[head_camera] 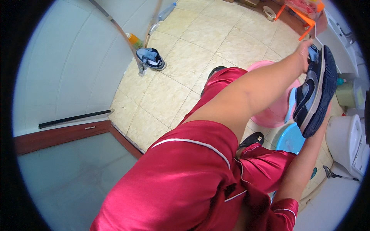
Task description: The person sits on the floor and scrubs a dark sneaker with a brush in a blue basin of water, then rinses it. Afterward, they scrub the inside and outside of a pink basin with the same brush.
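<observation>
A dark blue and grey sneaker [313, 89] is held up on its side, its dark tread facing right. My left hand [305, 56] grips it at the upper end, by the opening. My right hand [329, 108] is mostly hidden behind the sole, so its fingers cannot be made out. A light blue curved strip [290, 105] shows beside the shoe; what it belongs to is unclear. Below are a pink basin [268, 115] and a blue basin [289, 140], both partly covered. A similar sneaker [151, 59] stands on the tiled floor by the wall.
Near that sneaker are an orange bottle [133, 39], a plastic bottle [167, 12] and leaning poles [115, 24]. An orange stool [306, 21] and a white strainer [269, 13] are at the far side. A white toilet [344, 138] and a fly swatter [334, 173] are at right.
</observation>
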Available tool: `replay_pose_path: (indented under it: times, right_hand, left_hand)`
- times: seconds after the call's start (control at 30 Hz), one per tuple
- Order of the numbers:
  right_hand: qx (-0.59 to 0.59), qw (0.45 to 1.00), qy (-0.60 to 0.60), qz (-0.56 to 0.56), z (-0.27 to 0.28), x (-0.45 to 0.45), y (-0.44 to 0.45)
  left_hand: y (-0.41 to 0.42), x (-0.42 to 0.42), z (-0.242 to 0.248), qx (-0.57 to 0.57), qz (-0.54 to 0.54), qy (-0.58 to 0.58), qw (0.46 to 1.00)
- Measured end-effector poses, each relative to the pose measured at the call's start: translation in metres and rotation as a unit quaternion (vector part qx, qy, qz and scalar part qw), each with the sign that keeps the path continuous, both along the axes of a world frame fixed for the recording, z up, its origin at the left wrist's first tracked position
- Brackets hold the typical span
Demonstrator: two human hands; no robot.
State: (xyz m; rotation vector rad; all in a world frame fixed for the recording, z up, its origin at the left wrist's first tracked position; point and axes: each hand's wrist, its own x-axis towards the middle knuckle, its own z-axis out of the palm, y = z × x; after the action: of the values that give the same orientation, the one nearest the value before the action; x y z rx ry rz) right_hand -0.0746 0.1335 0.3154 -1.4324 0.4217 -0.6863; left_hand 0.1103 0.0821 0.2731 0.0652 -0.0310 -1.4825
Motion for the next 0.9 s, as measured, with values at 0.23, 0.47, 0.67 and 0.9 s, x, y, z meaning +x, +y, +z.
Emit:
replay_pose_path:
  times: [0.23, 0.47, 0.67, 0.9]
  right_hand:
    - [0.255, 0.957, 0.064, -0.123, -0.041, 0.004, -0.043]
    - [0.204, 0.971, -0.013, -0.12, -0.043, -0.012, -0.056]
    - [0.197, 0.972, -0.022, -0.13, -0.042, -0.032, -0.064]
    - [0.203, 0.973, -0.032, -0.109, -0.042, -0.036, -0.071]
  left_hand:
    - [0.013, 0.041, 0.001, -0.016, 0.171, -0.017, 0.985]
    - [-0.013, -0.002, 0.001, 0.035, 0.132, -0.126, 0.983]
    - [-0.002, -0.054, 0.012, 0.008, 0.042, -0.141, 0.989]
    - [-0.018, -0.04, 0.011, -0.011, 0.105, -0.286, 0.952]
